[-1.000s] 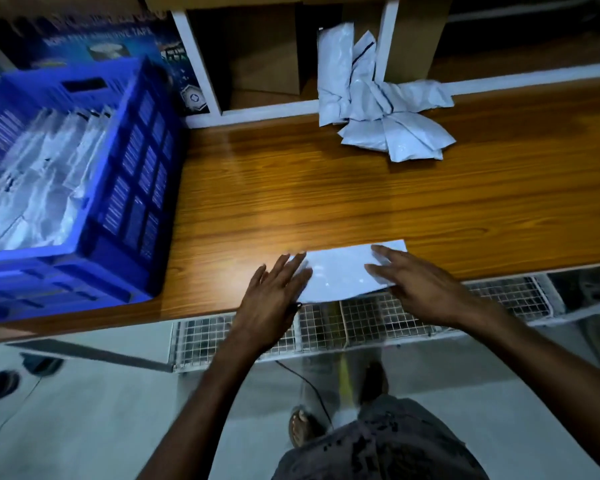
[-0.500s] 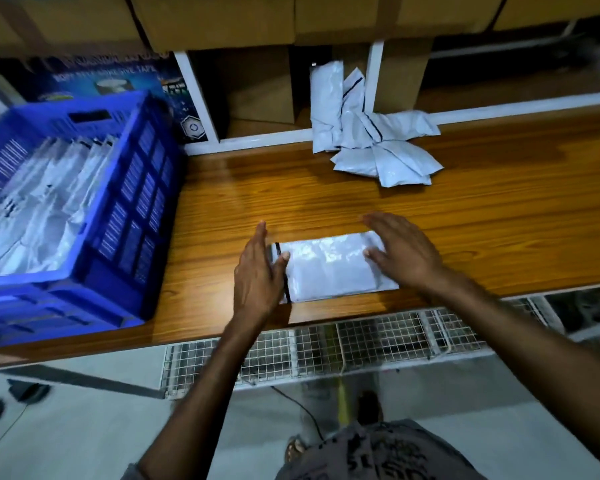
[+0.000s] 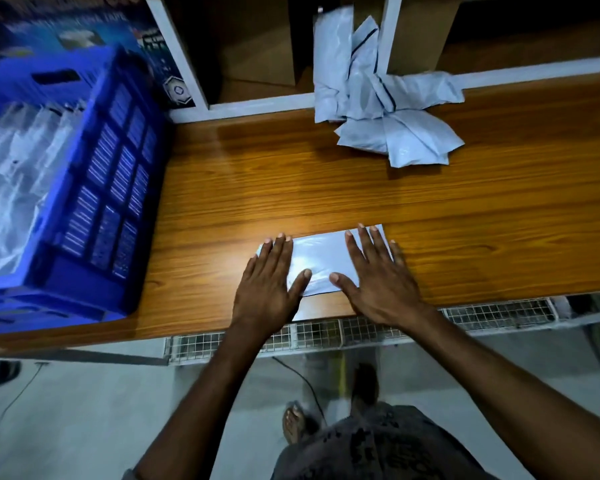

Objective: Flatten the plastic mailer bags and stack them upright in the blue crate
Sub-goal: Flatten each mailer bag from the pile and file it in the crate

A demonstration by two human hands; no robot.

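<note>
Leftward, we keep the blue crate [image 3: 94, 188] with its stacked bags within reach, while our left hand [image 3: 267, 282] and right hand [image 3: 378, 282], fingers spread flat, press one mailer bag [image 3: 321, 258] smooth at the table [image 3: 326, 188] edge, crumpled bags [image 3: 388, 109] beyond.

both hands [image 3: 321, 275] cover most of the mailer bag [image 3: 317, 252]; blue crate [image 3: 94, 188] motion-blurred, cut off at left edge.
</note>
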